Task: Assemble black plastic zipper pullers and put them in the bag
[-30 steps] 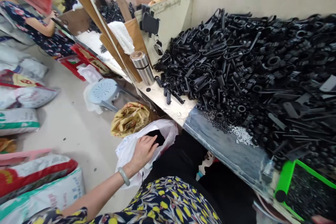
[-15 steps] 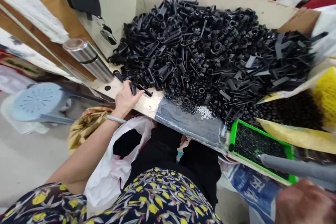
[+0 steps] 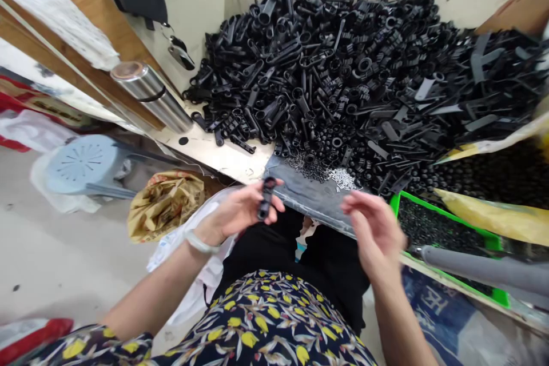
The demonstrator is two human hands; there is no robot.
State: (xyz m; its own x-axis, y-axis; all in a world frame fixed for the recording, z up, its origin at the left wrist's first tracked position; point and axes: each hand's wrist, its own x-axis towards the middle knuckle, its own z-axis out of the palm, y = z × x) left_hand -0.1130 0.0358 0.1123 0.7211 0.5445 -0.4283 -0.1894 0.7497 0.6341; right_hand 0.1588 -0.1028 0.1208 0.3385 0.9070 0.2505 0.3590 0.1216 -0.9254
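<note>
My left hand [image 3: 240,211] holds a small black plastic clamp-like part [image 3: 266,199], a short bar with holes, upright between thumb and fingers in front of the bench edge. My right hand [image 3: 375,234] is over the right part of the dark grey mat [image 3: 309,189], slightly blurred. Its fingers are bent and the thumb stands apart, with nothing visible between them. Just beyond it lies a little heap of silvery pins [image 3: 342,178], beside tiny black pieces [image 3: 306,164]. Behind spreads a large pile of black plastic parts [image 3: 300,63].
A steel thermos [image 3: 158,97] stands at the bench's left. A green-rimmed tray [image 3: 454,220] of small black pieces sits right, with a grey rod-like handle [image 3: 472,263] across it. A blue stool [image 3: 83,163] and brown bag [image 3: 167,203] are lower left.
My left hand has left the parts at the bench's left edge and come toward my body with a black part in it. My right hand has moved from the lower right to the mat.
</note>
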